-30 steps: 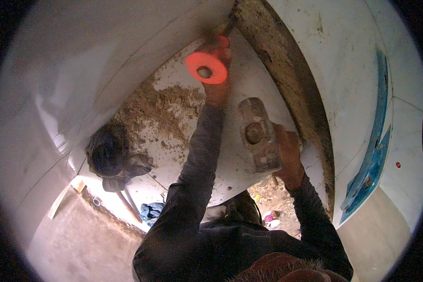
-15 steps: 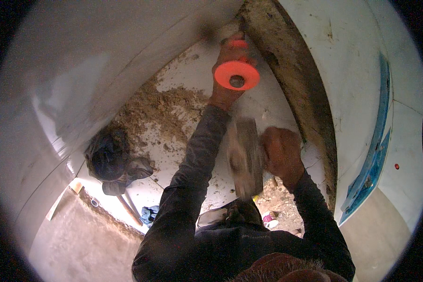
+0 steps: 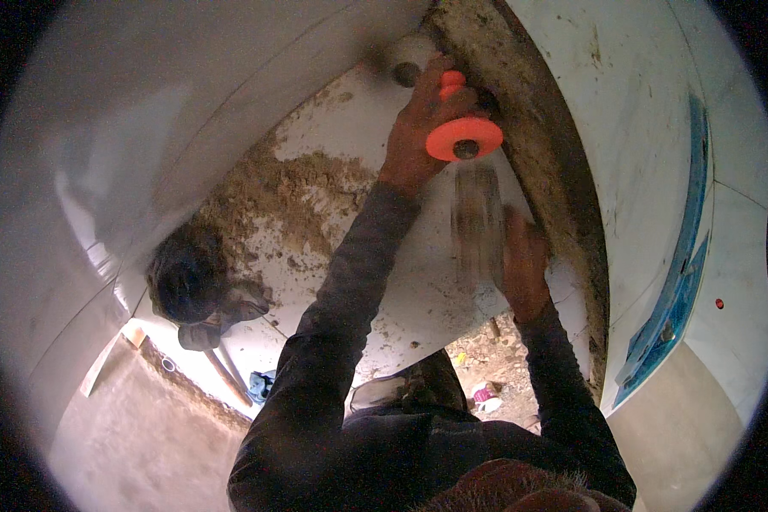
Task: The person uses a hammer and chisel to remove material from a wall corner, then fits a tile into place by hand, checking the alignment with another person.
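Note:
My left hand (image 3: 411,136) is wrapped round a chisel (image 3: 442,139) with an orange round hand guard and a dark struck end. The chisel stands at the far end of the white surface, beside a rough brown strip (image 3: 563,145); its tip is hidden by my hand. My right hand (image 3: 525,264) is closed on a hammer whose handle is mostly out of sight. The hammer's blocky head (image 3: 478,226), smeared by motion, is just below the chisel's struck end in the picture. Whether the two touch I cannot tell. A dark round hole (image 3: 406,74) shows beside my left fingers.
Loose brown dirt (image 3: 316,196) lies over the white surface (image 3: 427,256) on the left. A dark crumpled bag or cloth (image 3: 188,277) rests at its left edge. Blue strip (image 3: 695,188) runs along the right white panel. Rubble (image 3: 499,354) and a red-and-white container (image 3: 486,397) lie below.
My left hand and the chisel have shifted right, exposing the round hole. The hammer and my right hand have moved farther out and right, closer to the chisel's end.

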Tool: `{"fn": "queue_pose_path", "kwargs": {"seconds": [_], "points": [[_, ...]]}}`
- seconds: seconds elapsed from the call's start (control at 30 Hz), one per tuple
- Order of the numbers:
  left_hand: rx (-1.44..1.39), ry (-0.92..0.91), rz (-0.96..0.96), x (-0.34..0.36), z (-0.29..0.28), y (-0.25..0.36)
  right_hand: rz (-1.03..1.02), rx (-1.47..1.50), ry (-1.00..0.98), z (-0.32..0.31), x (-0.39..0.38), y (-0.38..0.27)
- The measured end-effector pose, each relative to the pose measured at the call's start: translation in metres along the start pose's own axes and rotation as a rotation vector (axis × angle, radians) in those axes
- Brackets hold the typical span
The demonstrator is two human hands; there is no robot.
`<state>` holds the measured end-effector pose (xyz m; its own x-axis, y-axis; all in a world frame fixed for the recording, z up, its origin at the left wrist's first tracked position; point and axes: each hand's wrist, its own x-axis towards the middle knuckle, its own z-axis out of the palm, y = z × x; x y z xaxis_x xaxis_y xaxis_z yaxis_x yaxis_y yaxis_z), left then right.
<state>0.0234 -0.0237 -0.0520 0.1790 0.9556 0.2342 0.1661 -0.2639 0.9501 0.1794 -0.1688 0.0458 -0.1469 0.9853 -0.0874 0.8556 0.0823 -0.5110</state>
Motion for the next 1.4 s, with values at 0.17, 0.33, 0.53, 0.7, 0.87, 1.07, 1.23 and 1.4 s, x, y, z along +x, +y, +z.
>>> {"fn": "queue_pose_path", "kwargs": {"seconds": [0.17,0.33,0.53,0.7,0.87,1.07,1.23,1.4], "points": [[0.070,0.025,0.049,0.004,-0.003,0.010,-0.117,-0.044,0.053,-0.005,-0.013,-0.005],[0.218,0.089,0.281,0.012,0.005,0.017,0.070,0.058,-0.067,0.021,-0.008,0.027],[0.410,0.097,0.558,0.024,0.017,0.001,0.222,0.352,0.065,0.006,-0.018,-0.006],[0.276,0.009,0.331,0.021,0.016,0.028,0.250,0.346,0.063,-0.007,-0.044,-0.004],[0.308,0.069,0.457,0.008,-0.006,0.043,0.270,0.293,0.081,0.006,-0.074,0.014],[-0.548,0.250,-0.135,-0.002,-0.001,0.017,0.323,0.188,-0.047,0.011,-0.075,0.014],[-0.557,0.418,-0.209,-0.001,-0.024,0.005,0.091,0.133,-0.086,0.005,-0.046,-0.008],[-0.519,0.378,-0.170,-0.001,-0.042,0.007,-0.119,0.101,-0.155,-0.012,-0.012,-0.036]]}}
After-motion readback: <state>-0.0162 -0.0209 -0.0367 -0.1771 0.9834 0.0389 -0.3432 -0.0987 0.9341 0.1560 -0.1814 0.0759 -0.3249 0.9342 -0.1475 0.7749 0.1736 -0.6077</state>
